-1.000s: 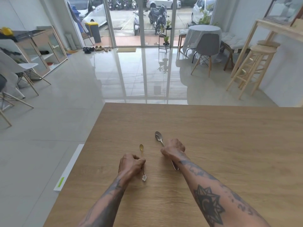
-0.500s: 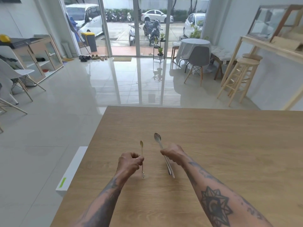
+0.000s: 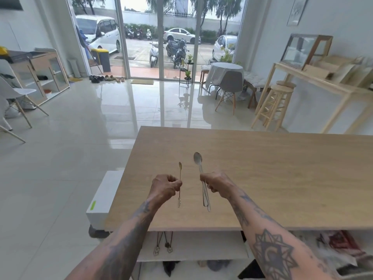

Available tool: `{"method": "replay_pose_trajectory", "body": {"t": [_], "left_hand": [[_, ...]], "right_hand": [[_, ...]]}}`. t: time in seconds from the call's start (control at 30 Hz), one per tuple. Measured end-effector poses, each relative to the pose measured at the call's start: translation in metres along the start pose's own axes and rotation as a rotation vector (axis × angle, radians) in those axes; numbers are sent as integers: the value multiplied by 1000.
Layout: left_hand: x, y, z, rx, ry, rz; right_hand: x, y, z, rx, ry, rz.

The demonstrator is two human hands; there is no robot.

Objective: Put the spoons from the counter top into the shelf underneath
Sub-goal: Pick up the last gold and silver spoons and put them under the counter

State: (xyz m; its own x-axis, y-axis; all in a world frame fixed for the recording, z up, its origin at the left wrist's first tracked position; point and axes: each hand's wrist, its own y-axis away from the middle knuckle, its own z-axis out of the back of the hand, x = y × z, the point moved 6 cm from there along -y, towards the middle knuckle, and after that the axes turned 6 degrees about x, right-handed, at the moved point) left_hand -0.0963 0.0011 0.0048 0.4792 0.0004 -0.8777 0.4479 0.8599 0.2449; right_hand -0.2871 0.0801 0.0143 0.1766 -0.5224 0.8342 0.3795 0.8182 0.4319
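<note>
There are no words or numbers to read here. The cars (image 3: pixel 101 33) outside, up at 11 o'clock, are too far off and too blurry to show any plates. The picture on the wall (image 3: pixel 296 10) at 1 o'clock is too small to make out. The small green sticker (image 3: pixel 93 205) on the white block at 8 o'clock shows no letters. The drawings on the arms are shapes, and the small marks there are too blurry to read.
</note>
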Motion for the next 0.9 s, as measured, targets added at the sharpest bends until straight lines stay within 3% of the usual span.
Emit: {"method": "replay_pose_trajectory", "body": {"t": [0.4, 0.67, 0.9], "left_hand": [[31, 91, -46, 85, 31, 64], [84, 161, -81, 41, 7, 118], [161, 188, -112, 53, 16, 232]], "right_hand": [[-65, 79, -18, 30, -8, -83], [-142, 120, -41, 145, -10, -94], [-234, 125, -82, 205, -21, -213]]}}
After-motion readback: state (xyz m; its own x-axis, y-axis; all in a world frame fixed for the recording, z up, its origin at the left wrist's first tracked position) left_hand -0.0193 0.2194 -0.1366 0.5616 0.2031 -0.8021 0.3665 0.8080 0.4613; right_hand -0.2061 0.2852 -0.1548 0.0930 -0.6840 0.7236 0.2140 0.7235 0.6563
